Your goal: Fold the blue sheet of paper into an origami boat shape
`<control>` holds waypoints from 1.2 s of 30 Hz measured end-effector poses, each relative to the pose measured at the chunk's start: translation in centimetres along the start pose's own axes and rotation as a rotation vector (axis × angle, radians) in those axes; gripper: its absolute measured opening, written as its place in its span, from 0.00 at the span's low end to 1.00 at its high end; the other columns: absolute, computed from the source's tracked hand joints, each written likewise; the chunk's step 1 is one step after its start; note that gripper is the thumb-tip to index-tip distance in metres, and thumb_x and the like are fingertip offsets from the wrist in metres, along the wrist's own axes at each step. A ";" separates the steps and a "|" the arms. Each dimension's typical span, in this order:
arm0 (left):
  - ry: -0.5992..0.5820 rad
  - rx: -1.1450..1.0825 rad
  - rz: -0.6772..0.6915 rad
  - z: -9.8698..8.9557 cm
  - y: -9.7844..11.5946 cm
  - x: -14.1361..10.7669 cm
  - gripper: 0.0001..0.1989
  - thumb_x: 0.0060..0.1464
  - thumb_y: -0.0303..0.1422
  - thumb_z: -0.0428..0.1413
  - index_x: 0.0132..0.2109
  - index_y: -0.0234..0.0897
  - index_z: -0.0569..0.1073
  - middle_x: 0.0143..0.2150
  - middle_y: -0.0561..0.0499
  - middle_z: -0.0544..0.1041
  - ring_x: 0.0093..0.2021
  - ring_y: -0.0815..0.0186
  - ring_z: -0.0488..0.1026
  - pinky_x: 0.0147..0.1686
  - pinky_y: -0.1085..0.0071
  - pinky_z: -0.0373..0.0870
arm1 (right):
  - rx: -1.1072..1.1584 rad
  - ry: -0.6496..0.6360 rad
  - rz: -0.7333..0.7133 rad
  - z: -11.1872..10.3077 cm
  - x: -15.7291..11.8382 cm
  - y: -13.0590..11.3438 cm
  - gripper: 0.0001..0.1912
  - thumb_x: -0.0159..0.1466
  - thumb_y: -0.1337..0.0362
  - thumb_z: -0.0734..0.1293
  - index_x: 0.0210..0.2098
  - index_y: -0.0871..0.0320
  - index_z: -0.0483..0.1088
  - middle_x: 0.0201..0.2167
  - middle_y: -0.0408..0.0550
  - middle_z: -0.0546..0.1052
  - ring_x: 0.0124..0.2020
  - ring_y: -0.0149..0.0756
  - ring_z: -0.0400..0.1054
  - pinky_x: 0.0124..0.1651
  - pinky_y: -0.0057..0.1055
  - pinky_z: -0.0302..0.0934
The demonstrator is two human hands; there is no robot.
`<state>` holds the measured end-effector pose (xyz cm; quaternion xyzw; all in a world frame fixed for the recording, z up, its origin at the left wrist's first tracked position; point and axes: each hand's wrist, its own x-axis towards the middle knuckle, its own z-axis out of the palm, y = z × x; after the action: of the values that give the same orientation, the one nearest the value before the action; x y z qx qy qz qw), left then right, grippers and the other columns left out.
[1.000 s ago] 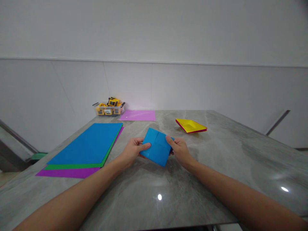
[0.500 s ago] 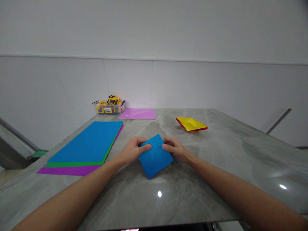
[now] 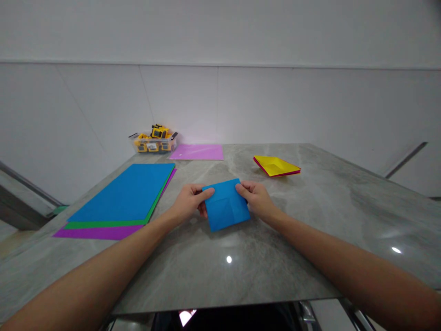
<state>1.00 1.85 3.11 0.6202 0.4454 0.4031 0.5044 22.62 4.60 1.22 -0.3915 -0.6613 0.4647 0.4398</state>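
Blue paper square held in two hands above a grey table

Landmark: the blue paper square [image 3: 227, 205], one, creased and slightly tilted, held over the grey table [image 3: 193, 280] near its front edge.
Left hand [image 3: 190, 201], one: at the square's left upper corner, clamped on it, thumb on the front face, other fingers behind.
Right hand [image 3: 257, 198], one: clamped on the square's right upper corner, thumb likewise in front.
Large sheets, to the left of the square, stacked and offset: blue sheet [image 3: 124, 193] on top, green sheet [image 3: 106, 225] beneath, purple sheet [image 3: 93, 233] lowest.
Pink sheet [image 3: 199, 152], one: flat, beyond the square.
Clear plastic box [image 3: 153, 146], one: beyond the square and to its left, filled with yellow toy vehicles [image 3: 160, 133].
Folded paper piece [image 3: 276, 166], one, yellow over red: beyond the square and to its right.
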 end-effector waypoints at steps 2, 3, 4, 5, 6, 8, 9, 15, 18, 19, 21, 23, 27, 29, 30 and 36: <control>-0.001 -0.026 0.009 -0.1 -0.1 0.1 0.23 0.49 0.50 0.58 0.22 0.34 0.69 0.15 0.52 0.71 0.14 0.69 0.68 0.16 0.75 0.62 | -0.027 0.061 -0.033 -0.1 0.1 0.0 0.23 0.58 0.45 0.65 0.21 0.59 0.62 0.17 0.39 0.60 0.20 0.27 0.52 0.22 0.25 0.48; 0.001 -0.027 0.020 -0.1 -0.1 0.1 0.24 0.50 0.50 0.57 0.21 0.34 0.69 0.15 0.51 0.71 0.14 0.69 0.67 0.15 0.75 0.61 | -0.035 0.067 -0.045 -0.1 0.1 0.1 0.23 0.58 0.46 0.65 0.20 0.58 0.61 0.17 0.39 0.59 0.20 0.27 0.51 0.22 0.25 0.47; 0.006 -0.032 0.028 -0.1 -0.2 0.2 0.25 0.51 0.51 0.57 0.20 0.34 0.68 0.15 0.51 0.71 0.13 0.70 0.67 0.15 0.76 0.61 | -0.041 0.066 -0.053 -0.1 0.1 0.1 0.23 0.58 0.46 0.65 0.20 0.58 0.60 0.17 0.38 0.58 0.20 0.27 0.50 0.21 0.25 0.46; 0.014 -0.045 0.028 -0.1 -0.3 0.2 0.25 0.51 0.51 0.56 0.19 0.34 0.68 0.15 0.50 0.70 0.13 0.70 0.66 0.15 0.76 0.61 | -0.044 0.060 -0.058 -0.1 0.1 0.2 0.24 0.58 0.45 0.65 0.19 0.57 0.59 0.16 0.38 0.57 0.19 0.27 0.50 0.21 0.25 0.45; 0.021 -0.065 0.019 -0.1 -0.4 0.2 0.25 0.51 0.50 0.56 0.19 0.34 0.68 0.14 0.51 0.70 0.13 0.70 0.66 0.14 0.75 0.61 | -0.043 0.047 -0.057 0.0 0.0 0.2 0.24 0.58 0.45 0.65 0.19 0.57 0.58 0.16 0.38 0.56 0.19 0.27 0.49 0.21 0.25 0.44; 0.032 -0.107 -0.005 0.0 -0.5 0.2 0.26 0.51 0.51 0.56 0.18 0.35 0.67 0.13 0.51 0.69 0.13 0.70 0.65 0.14 0.75 0.60 | -0.026 0.013 -0.046 0.2 -0.1 0.2 0.24 0.58 0.44 0.64 0.20 0.57 0.58 0.16 0.37 0.56 0.19 0.27 0.49 0.21 0.25 0.44; 0.038 -0.117 -0.016 0.0 -0.6 0.2 0.26 0.51 0.51 0.55 0.17 0.35 0.66 0.12 0.52 0.67 0.12 0.70 0.64 0.13 0.75 0.59 | -0.013 -0.002 -0.036 0.2 -0.2 0.2 0.24 0.58 0.44 0.65 0.20 0.57 0.59 0.16 0.37 0.57 0.19 0.27 0.50 0.21 0.25 0.45; 0.079 -0.058 0.015 0.0 -0.3 -0.1 0.28 0.52 0.50 0.55 0.13 0.36 0.62 0.10 0.55 0.61 0.11 0.73 0.58 0.14 0.75 0.52 | 0.138 -0.118 0.068 0.4 -0.5 -0.1 0.24 0.54 0.43 0.69 0.27 0.60 0.67 0.19 0.39 0.66 0.19 0.27 0.57 0.21 0.25 0.52; 0.075 -0.067 0.035 -0.1 -0.1 -0.3 0.27 0.52 0.49 0.55 0.14 0.36 0.62 0.10 0.55 0.61 0.12 0.73 0.58 0.15 0.74 0.52 | 0.175 -0.185 0.139 0.5 -0.5 0.1 0.25 0.52 0.43 0.70 0.28 0.60 0.67 0.17 0.39 0.66 0.17 0.27 0.58 0.20 0.24 0.53; 0.082 -0.072 0.044 -0.1 0.0 -0.3 0.27 0.52 0.49 0.55 0.14 0.36 0.63 0.11 0.55 0.62 0.13 0.73 0.58 0.16 0.74 0.53 | 0.186 -0.181 0.143 0.6 -0.5 0.1 0.25 0.52 0.42 0.70 0.27 0.60 0.67 0.17 0.38 0.66 0.17 0.27 0.58 0.20 0.24 0.53; 0.112 -0.093 0.060 0.2 -0.1 -0.2 0.27 0.52 0.51 0.55 0.16 0.36 0.63 0.12 0.55 0.63 0.15 0.72 0.60 0.18 0.74 0.55 | 0.213 -0.133 0.126 0.7 -0.4 0.0 0.25 0.52 0.43 0.70 0.27 0.60 0.67 0.17 0.39 0.66 0.18 0.27 0.59 0.20 0.24 0.54; 0.114 -0.142 0.048 0.8 -0.3 -0.2 0.27 0.51 0.53 0.56 0.19 0.35 0.66 0.16 0.55 0.66 0.18 0.71 0.62 0.20 0.74 0.59 | 0.228 -0.043 0.095 0.8 -0.4 -0.4 0.25 0.51 0.43 0.71 0.26 0.60 0.67 0.17 0.39 0.66 0.17 0.27 0.58 0.19 0.24 0.54; 0.032 -0.270 -0.046 2.2 -0.8 -0.3 0.22 0.45 0.49 0.64 0.36 0.32 0.75 0.30 0.49 0.78 0.29 0.64 0.74 0.32 0.68 0.71 | 0.202 0.062 0.057 0.8 -0.5 -0.8 0.24 0.51 0.44 0.71 0.25 0.60 0.67 0.15 0.38 0.64 0.15 0.25 0.55 0.16 0.23 0.49; 0.070 -0.300 -0.085 2.4 -0.9 -0.4 0.23 0.44 0.45 0.66 0.41 0.32 0.75 0.35 0.45 0.80 0.34 0.60 0.76 0.38 0.63 0.73 | 0.175 0.007 0.062 0.8 -0.5 -0.7 0.23 0.52 0.45 0.71 0.24 0.60 0.68 0.15 0.38 0.65 0.15 0.25 0.56 0.16 0.23 0.50; 0.092 -0.304 -0.102 2.4 -0.8 -0.4 0.23 0.44 0.44 0.66 0.42 0.32 0.76 0.37 0.44 0.81 0.35 0.58 0.77 0.39 0.61 0.73 | 0.162 -0.040 0.073 0.8 -0.5 -0.6 0.22 0.52 0.46 0.71 0.24 0.61 0.68 0.15 0.39 0.66 0.15 0.25 0.57 0.16 0.23 0.51; 0.047 -0.215 -0.119 1.2 -0.4 -0.6 0.18 0.40 0.41 0.67 0.35 0.31 0.77 0.33 0.44 0.81 0.31 0.58 0.77 0.34 0.63 0.74 | 0.165 -0.276 0.135 0.6 -0.6 -0.4 0.21 0.51 0.49 0.73 0.23 0.61 0.68 0.17 0.40 0.70 0.17 0.27 0.63 0.18 0.23 0.58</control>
<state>1.90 1.04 2.46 0.5253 0.4475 0.4324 0.5804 22.23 3.75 1.32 -0.3299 -0.6472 0.5955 0.3431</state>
